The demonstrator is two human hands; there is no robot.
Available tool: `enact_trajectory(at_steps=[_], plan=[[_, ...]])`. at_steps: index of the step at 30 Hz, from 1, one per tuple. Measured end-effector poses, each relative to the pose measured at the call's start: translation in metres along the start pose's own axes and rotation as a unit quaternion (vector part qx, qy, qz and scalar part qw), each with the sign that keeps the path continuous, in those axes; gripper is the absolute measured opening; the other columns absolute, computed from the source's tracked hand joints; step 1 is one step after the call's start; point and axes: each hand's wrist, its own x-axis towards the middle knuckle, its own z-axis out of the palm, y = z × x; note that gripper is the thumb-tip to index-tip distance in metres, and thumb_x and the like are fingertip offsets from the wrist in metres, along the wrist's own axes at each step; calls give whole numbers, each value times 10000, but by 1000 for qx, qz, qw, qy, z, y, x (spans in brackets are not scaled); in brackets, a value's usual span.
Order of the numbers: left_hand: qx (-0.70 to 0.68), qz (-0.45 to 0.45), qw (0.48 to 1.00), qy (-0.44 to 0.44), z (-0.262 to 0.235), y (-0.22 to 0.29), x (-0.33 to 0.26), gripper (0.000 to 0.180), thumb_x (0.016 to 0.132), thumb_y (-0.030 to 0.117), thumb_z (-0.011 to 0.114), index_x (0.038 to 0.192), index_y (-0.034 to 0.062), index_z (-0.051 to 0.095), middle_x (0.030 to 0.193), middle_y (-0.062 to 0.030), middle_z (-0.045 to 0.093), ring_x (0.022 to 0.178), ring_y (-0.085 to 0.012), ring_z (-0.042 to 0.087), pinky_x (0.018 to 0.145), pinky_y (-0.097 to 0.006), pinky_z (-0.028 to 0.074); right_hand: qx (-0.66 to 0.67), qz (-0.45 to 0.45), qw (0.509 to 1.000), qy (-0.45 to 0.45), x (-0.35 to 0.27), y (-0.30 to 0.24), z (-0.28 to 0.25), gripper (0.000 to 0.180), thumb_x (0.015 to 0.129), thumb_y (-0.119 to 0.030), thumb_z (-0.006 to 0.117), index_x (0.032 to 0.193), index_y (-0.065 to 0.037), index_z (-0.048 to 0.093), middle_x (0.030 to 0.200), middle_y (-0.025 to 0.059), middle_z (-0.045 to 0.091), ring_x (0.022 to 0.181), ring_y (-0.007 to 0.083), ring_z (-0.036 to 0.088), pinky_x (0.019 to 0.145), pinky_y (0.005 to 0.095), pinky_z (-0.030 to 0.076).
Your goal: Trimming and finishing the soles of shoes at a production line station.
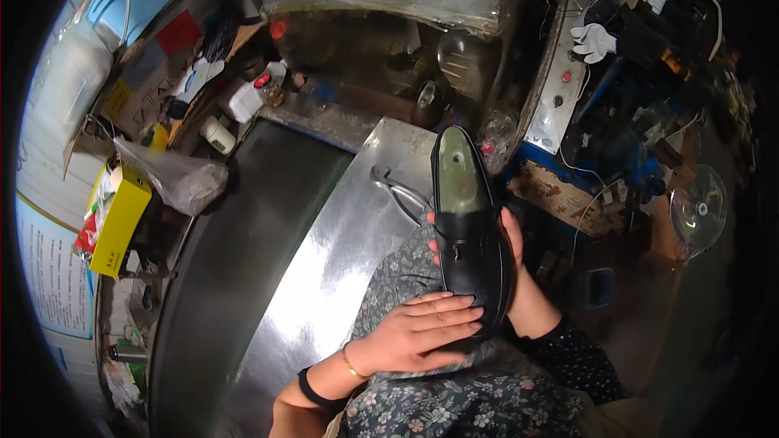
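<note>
In the head view, a black leather shoe [466,235] is held up over the person's lap, its sole side turned away and its open, greenish-lined inside facing the camera, toe end pointing up toward the machines at the far side. The left hand [422,328] lies flat across the shoe's lower end, fingers [446,308] stretched out nearly straight and pressed against the leather rather than curled round it. The right hand [515,264] cups the shoe from behind and the right side; only its thumb edge and a few fingertips at the shoe's left rim show, closed about the shoe. Just left of the shoe lies a shiny metal surface [341,251], and beside that a dark conveyor belt [235,251]. A yellow box [122,215] sits well apart at the left.
</note>
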Motion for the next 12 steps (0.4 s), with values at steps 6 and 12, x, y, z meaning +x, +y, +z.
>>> enact_trajectory(at_steps=[6, 12], plan=[[-24, -76, 981, 176, -15, -23, -1, 256, 775, 64, 738, 1004, -45, 706, 1084, -207, 706, 1072, -355, 672, 969, -427, 513, -147, -10, 986, 80, -17, -31, -15, 588, 926, -362, 578, 1320, 67, 511, 1210, 236, 633, 1097, 338, 643, 964, 463, 520], [160, 75, 984, 34, -3, -8, 12, 403, 832, 277, 742, 1135, 19, 685, 1238, -140, 661, 1253, -295, 571, 1107, -399, 390, 10, 20, 1000, -3, -17, -21, -11, 875, 943, -586, 484, 1518, 19, 219, 1542, 287, 263, 1295, 460, 471, 1027, 591, 446]])
